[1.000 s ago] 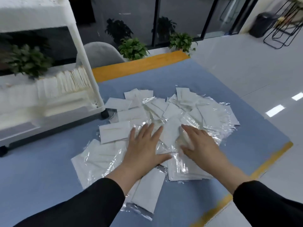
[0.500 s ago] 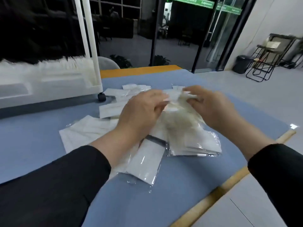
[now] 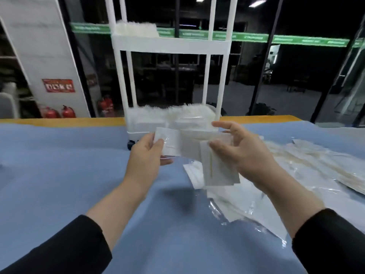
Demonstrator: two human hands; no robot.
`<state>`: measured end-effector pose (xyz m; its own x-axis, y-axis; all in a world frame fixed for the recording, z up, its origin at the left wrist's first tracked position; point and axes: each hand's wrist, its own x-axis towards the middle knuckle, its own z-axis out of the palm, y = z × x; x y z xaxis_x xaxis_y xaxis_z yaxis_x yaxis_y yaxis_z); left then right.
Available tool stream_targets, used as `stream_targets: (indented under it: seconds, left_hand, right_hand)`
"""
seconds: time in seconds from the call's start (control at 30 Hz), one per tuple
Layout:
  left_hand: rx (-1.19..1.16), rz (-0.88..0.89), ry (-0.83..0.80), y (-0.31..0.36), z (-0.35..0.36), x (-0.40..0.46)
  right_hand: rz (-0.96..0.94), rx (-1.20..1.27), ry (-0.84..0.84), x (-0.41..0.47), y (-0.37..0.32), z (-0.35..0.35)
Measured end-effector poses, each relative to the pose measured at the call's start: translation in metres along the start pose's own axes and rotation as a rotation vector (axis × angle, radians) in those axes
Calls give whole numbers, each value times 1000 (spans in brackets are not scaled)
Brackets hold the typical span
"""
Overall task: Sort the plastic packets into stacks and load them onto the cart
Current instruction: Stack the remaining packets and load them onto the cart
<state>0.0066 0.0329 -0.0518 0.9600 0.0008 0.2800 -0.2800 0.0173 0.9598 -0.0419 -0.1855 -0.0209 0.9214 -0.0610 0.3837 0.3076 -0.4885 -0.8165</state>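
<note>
Both hands are raised above the blue table (image 3: 59, 175), holding a bunch of white plastic packets (image 3: 189, 147) between them. My left hand (image 3: 147, 155) pinches one end of the bunch, thumb on top. My right hand (image 3: 240, 153) grips the other end, where one packet (image 3: 217, 169) hangs downward. Straight ahead stands the white cart (image 3: 169, 44), its lower shelf (image 3: 142, 117) and top shelf filled with white packets. A loose pile of packets (image 3: 296, 165) lies on the table at the right, under and beyond my right arm.
The table's orange far edge (image 3: 59, 122) runs behind the cart. Beyond it are dark glass walls, a white pillar with a red sign (image 3: 58, 85), and red fire extinguishers (image 3: 68, 112) on the floor at the left.
Both hands have lifted a bunch of packets off the pile and raised it toward the cart. My head has turned up and left, so the cart is now straight ahead.
</note>
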Motion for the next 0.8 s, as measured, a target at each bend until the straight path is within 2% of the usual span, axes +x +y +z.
stream_targets:
  seconds: [0.07, 0.13, 0.27, 0.4, 0.53, 0.63, 0.7, 0.8]
  left_hand:
    - [-91, -56, 37, -7, -16, 3]
    - [-190, -106, -3, -16, -24, 7]
    - [-121, -114, -112, -33, -16, 12]
    - [-70, -102, -46, -47, -14, 18]
    - [-118, -91, 91, -49, -21, 23]
    - [-102, -47, 122, -43, -22, 21]
    - [-91, -9, 127, -41, -23, 20]
    - [-61, 1, 187, -38, -27, 22]
  right_hand:
    - [-28, -24, -35, 13, -2, 40]
    - [-52, -55, -20, 21, 2, 71]
    - [-41, -85, 52, 24, 17, 87]
    - [61, -179, 78, 25, 32, 77]
    - [266, -189, -55, 21, 33, 67]
    - [267, -167, -169, 18, 33, 69]
    - [253, -144, -130, 20, 35, 68]
    - [165, -200, 37, 23, 32, 55]
